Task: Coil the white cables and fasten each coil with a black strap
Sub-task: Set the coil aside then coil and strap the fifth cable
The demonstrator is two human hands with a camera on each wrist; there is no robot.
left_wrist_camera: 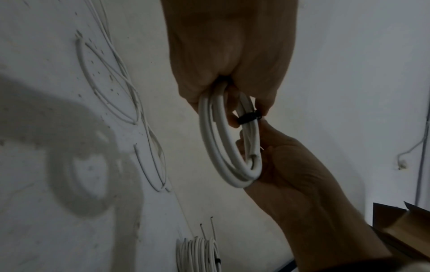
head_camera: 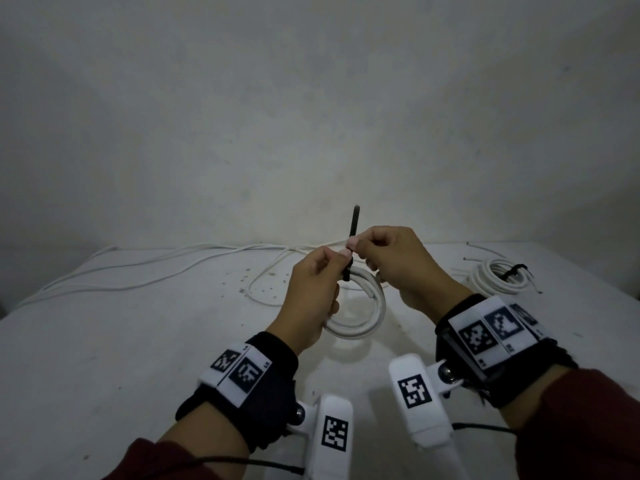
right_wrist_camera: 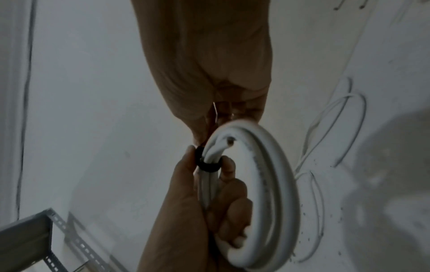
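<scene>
Above the table, my left hand (head_camera: 337, 263) grips a small coil of white cable (head_camera: 369, 308), fingers curled through the ring. A black strap (head_camera: 354, 225) loops round the coil's strands and its free tail stands straight up. My right hand (head_camera: 356, 247) pinches that tail just above the coil. In the left wrist view the strap (left_wrist_camera: 249, 117) forms a tight band round the coil (left_wrist_camera: 213, 147). The right wrist view shows the same band (right_wrist_camera: 207, 165) between my left thumb and forefinger, on the coil (right_wrist_camera: 279, 174).
A strapped white coil (head_camera: 495, 280) lies on the white table (head_camera: 138, 341) at the right. Loose white cables (head_camera: 166, 266) trail along the table's back edge by the wall. A cardboard box (left_wrist_camera: 400, 226) and a slotted metal frame (right_wrist_camera: 35, 231) stand off the table's sides.
</scene>
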